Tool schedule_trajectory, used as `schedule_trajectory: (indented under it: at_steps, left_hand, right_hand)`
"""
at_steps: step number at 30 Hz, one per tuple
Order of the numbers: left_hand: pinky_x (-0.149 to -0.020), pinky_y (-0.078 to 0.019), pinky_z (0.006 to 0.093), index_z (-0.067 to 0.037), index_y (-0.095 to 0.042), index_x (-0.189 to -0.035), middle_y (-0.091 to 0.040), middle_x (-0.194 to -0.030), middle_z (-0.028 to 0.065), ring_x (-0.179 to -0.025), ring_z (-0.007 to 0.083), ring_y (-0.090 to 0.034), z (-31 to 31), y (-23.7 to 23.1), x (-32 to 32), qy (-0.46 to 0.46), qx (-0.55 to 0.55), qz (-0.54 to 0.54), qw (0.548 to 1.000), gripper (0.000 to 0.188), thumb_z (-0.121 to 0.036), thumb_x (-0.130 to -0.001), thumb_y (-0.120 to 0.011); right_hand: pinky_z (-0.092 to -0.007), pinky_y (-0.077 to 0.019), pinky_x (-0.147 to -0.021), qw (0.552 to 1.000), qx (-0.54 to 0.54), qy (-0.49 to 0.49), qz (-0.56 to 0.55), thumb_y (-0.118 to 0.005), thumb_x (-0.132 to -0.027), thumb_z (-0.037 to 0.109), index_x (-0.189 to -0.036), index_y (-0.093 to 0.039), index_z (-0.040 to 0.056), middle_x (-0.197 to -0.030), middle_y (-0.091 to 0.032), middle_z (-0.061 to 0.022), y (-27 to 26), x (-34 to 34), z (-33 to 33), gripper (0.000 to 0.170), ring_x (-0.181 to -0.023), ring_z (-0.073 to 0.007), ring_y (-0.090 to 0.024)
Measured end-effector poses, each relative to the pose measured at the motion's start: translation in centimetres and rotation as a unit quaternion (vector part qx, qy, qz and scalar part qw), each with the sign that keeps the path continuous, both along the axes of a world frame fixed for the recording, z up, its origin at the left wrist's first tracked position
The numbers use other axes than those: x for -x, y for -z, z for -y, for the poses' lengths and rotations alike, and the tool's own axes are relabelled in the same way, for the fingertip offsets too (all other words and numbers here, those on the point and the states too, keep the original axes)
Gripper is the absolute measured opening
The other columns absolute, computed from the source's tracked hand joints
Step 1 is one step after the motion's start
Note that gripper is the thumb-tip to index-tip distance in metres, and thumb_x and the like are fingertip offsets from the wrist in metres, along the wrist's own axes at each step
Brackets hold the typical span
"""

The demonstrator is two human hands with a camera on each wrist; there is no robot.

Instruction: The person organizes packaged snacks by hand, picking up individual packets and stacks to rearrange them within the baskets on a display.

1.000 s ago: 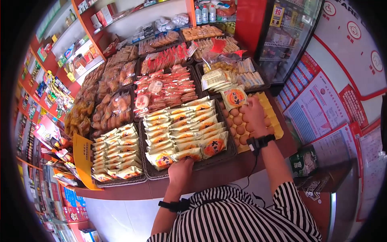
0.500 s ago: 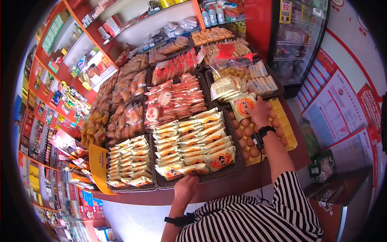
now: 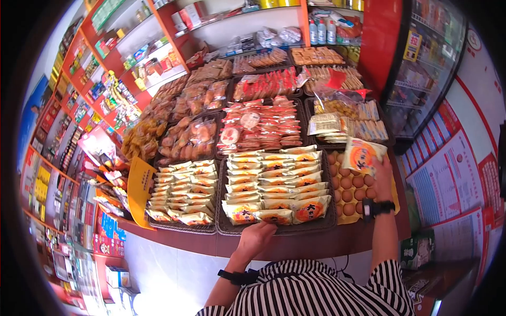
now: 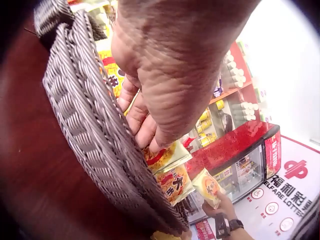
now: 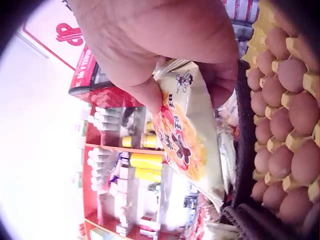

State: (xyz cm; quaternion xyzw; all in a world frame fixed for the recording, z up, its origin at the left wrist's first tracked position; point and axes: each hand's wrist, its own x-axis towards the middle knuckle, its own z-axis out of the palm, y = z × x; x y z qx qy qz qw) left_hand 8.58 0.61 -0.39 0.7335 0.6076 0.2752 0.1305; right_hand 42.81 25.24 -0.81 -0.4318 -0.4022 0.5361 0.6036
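My right hand [image 3: 380,176] pinches a cream snack packet [image 3: 362,156] with an orange picture and black characters, above the egg tray [image 3: 349,217] at the right. In the right wrist view, thumb and fingers grip the packet [image 5: 187,125] by its crimped end. My left hand [image 3: 255,239] is at the front edge of a dark woven basket [image 3: 224,229] filled with rows of like packets [image 3: 274,181]. The left wrist view shows its loosely bent fingers [image 4: 137,120] reaching over the basket's rim [image 4: 97,120], close against the front packets; its thumb is hidden.
A second basket of smaller packets [image 3: 187,189] stands to the left beside a yellow card [image 3: 139,192]. Behind are trays of red-wrapped snacks [image 3: 263,124] and bagged baked goods [image 3: 192,138]. Brown eggs [image 3: 347,183] fill the tray. A glass-door fridge [image 3: 421,68] stands back right.
My right hand has lifted the packet and drawn it back over the eggs, its face turned more toward me. My left hand stays at the basket's front edge. The head view has swung left.
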Motion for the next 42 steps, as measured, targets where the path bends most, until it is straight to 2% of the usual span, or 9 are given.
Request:
schedule_trajectory:
  at_steps: [5,7,14,20,23,26,30,34,42]
  left_hand:
    - [-0.068,-0.0523,0.0335,-0.006,-0.064,-0.093,-0.064,-0.087,0.0093,-0.077,0.0259,-0.064,1.3,-2.3,1.1,-0.024,0.024,0.077,0.996,0.013,-0.013,-0.081,-0.065]
    - [-0.076,-0.0513,0.0303,-0.004,-0.058,-0.108,-0.064,-0.096,0.0077,-0.085,0.0180,-0.063,1.9,-3.0,1.3,-0.023,0.071,0.292,0.953,0.029,-0.019,-0.084,-0.066]
    - [-0.078,-0.0461,0.0248,-0.001,-0.049,-0.121,-0.061,-0.100,0.0016,-0.086,0.0089,-0.053,4.1,-1.6,2.6,-0.004,0.127,0.543,0.830,0.042,-0.020,-0.087,-0.064]
    - [-0.069,-0.0421,0.0208,-0.001,-0.058,-0.105,-0.058,-0.084,-0.0018,-0.078,0.0043,-0.046,7.1,-2.2,5.0,-0.079,0.012,0.492,0.867,0.025,-0.021,-0.092,-0.057]
    - [-0.054,-0.0373,0.0262,-0.001,-0.050,-0.077,-0.040,-0.061,0.0010,-0.063,0.0073,-0.034,7.7,-2.3,6.0,-0.171,0.005,0.436,0.884,0.027,-0.022,-0.093,-0.055]
    - [-0.052,-0.0362,0.0268,-0.002,-0.045,-0.071,-0.036,-0.059,0.0011,-0.061,0.0076,-0.033,8.0,-2.8,6.5,-0.203,-0.050,0.395,0.895,0.031,-0.022,-0.093,-0.055]
    - [-0.053,-0.0383,0.0250,-0.001,-0.054,-0.076,-0.042,-0.059,0.0020,-0.061,0.0072,-0.035,8.4,-3.1,7.6,-0.206,-0.112,0.398,0.887,0.023,-0.017,-0.091,-0.058]
    - [-0.053,-0.0373,0.0235,0.000,-0.057,-0.075,-0.044,-0.060,-0.0008,-0.060,0.0060,-0.036,8.7,-4.0,8.7,-0.214,-0.138,0.401,0.880,0.025,-0.019,-0.091,-0.059]
    - [-0.052,-0.0341,0.0217,0.000,-0.053,-0.073,-0.040,-0.060,-0.0033,-0.059,0.0058,-0.033,8.8,-4.9,9.8,-0.187,-0.158,0.397,0.885,0.027,-0.019,-0.091,-0.059]
  right_hand:
    - [-0.0268,-0.0467,-0.084,0.997,-0.058,-0.026,-0.051,-0.057,-0.087,0.009,-0.119,-0.049,-0.0029,-0.108,-0.059,-0.0070,-4.6,2.6,8.6,0.035,-0.095,-0.0133,-0.057]
    - [-0.0267,-0.0465,-0.084,0.995,-0.050,-0.069,-0.057,-0.057,-0.086,0.008,-0.116,-0.050,-0.0020,-0.104,-0.059,-0.0057,-4.8,5.4,12.1,0.033,-0.093,-0.0123,-0.057]
    - [-0.0262,-0.0452,-0.085,0.960,-0.028,-0.279,0.007,-0.060,-0.084,0.006,-0.115,-0.051,-0.0009,-0.107,-0.059,-0.0044,-5.1,16.7,19.5,0.033,-0.095,-0.0104,-0.055]
    - [-0.0270,-0.0452,-0.085,0.921,-0.025,-0.385,0.052,-0.059,-0.087,0.010,-0.118,-0.050,-0.0012,-0.108,-0.059,-0.0037,-6.4,20.3,21.7,0.034,-0.095,-0.0092,-0.055]
    - [-0.0271,-0.0424,-0.088,0.920,-0.007,-0.390,0.037,-0.057,-0.088,0.017,-0.116,-0.052,-0.0017,-0.110,-0.058,-0.0038,-6.4,21.2,22.7,0.035,-0.099,-0.0104,-0.054]
    - [-0.0254,-0.0421,-0.085,0.912,-0.054,-0.394,0.104,-0.055,-0.090,0.019,-0.115,-0.054,-0.0022,-0.107,-0.058,-0.0019,-6.6,21.7,23.0,0.032,-0.096,-0.0086,-0.053]
    - [-0.0216,-0.0411,-0.078,0.912,-0.074,-0.374,0.153,-0.052,-0.092,0.016,-0.112,-0.056,-0.0022,-0.098,-0.058,0.0023,-7.0,22.5,23.2,0.027,-0.086,-0.0050,-0.050]
    - [-0.0247,-0.0348,-0.057,0.893,-0.191,-0.287,0.290,-0.050,-0.092,0.013,-0.079,-0.054,-0.0023,-0.065,-0.045,0.0036,-8.7,23.2,23.6,0.021,-0.063,-0.0049,-0.038]
    - [-0.0245,-0.0356,-0.053,0.901,-0.244,-0.253,0.255,-0.053,-0.092,0.017,-0.086,-0.058,-0.0044,-0.060,-0.046,-0.0010,-9.7,24.4,24.1,0.023,-0.058,-0.0070,-0.039]
